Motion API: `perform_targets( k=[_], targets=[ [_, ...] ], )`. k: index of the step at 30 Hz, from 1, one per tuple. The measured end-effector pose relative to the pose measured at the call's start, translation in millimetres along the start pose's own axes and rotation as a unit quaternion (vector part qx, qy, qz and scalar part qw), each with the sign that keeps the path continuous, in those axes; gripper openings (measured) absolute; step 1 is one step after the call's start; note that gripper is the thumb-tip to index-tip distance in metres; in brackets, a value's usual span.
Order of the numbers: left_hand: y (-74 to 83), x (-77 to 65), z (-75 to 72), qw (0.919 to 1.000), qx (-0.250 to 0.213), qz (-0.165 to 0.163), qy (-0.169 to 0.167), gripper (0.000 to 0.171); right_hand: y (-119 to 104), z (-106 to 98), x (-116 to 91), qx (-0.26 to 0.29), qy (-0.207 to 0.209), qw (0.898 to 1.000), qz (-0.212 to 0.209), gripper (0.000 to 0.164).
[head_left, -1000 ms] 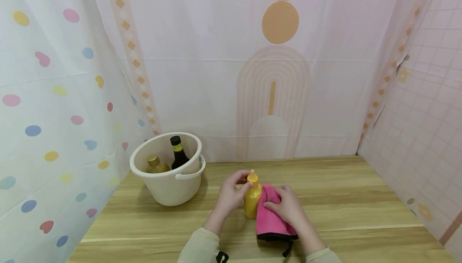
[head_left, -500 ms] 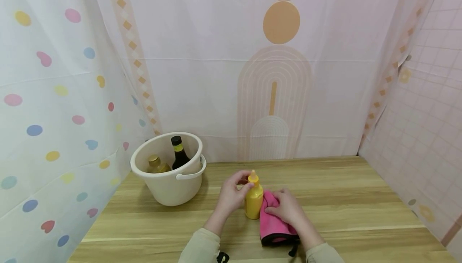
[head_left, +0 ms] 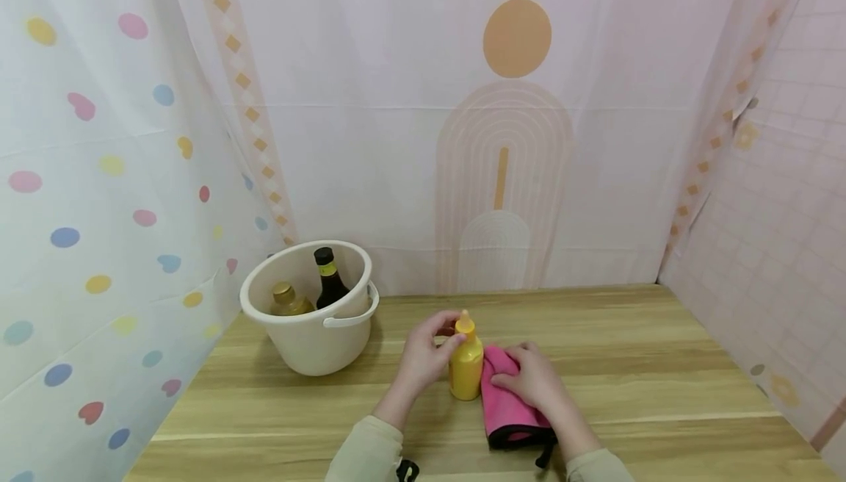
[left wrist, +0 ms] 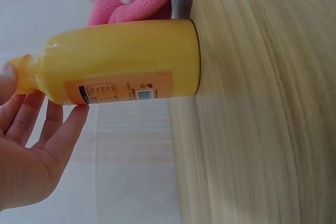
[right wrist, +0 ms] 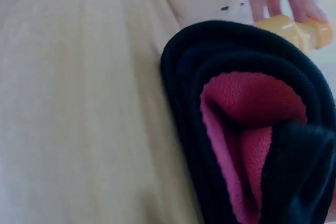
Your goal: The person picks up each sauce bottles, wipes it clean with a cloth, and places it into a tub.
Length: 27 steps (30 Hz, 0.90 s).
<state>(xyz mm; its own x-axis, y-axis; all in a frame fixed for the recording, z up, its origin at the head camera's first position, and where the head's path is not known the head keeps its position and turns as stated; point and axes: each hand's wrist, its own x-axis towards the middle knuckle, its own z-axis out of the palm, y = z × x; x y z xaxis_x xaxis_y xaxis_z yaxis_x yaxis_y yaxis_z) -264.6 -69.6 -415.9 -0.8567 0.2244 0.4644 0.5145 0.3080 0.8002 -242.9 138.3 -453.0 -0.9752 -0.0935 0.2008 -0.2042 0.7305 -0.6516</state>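
A yellow squeeze bottle (head_left: 466,372) with a pointed orange cap stands upright on the wooden table. My left hand (head_left: 424,353) pinches it at the cap and neck between thumb and fingers. In the left wrist view the bottle (left wrist: 126,51) shows an orange label with a small printed table and a barcode. To its right, my right hand (head_left: 534,379) grips a folded pink cloth (head_left: 509,405) with black edging, close against the bottle's side. The right wrist view looks into the open folds of the cloth (right wrist: 254,98), which hide most of the right hand there.
A cream bucket (head_left: 317,346) with a handle stands at the back left. Inside it are a dark bottle (head_left: 330,287) with a black cap and a gold-capped bottle (head_left: 289,302). Patterned curtains (head_left: 370,137) hang behind the table and at both sides.
My right hand has drawn the pink cloth rightward and a little down, from overlapping the bottle's front to beside it. My left hand keeps its hold on the bottle's neck.
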Motion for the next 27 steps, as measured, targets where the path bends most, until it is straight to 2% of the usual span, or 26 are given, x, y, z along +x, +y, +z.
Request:
perform_targets(
  k=[6,18,23,27],
  targets=[
    [1.2,-0.3,0.5,1.0,-0.006,-0.003,-0.001,0.025,1.9,-13.3,-1.1,0.027,0.038,0.999,0.006,0.051],
    [-0.4,-2.8,2.5,0.9995,-0.03,0.001,0.01,0.026,9.3,-36.7,0.0,0.047,0.082,0.995,0.014,0.051],
    [0.6,-3.6,5.6,0.9994,0.01,0.015,0.029,0.027,11.0,-42.7,-1.4,0.045,0.083,0.995,0.024,0.052],
    [6.0,-3.8,10.6,0.9948,0.067,0.035,0.069,0.03,11.2,-45.4,-2.5,0.04,0.08,0.995,0.031,0.054]
  ],
)
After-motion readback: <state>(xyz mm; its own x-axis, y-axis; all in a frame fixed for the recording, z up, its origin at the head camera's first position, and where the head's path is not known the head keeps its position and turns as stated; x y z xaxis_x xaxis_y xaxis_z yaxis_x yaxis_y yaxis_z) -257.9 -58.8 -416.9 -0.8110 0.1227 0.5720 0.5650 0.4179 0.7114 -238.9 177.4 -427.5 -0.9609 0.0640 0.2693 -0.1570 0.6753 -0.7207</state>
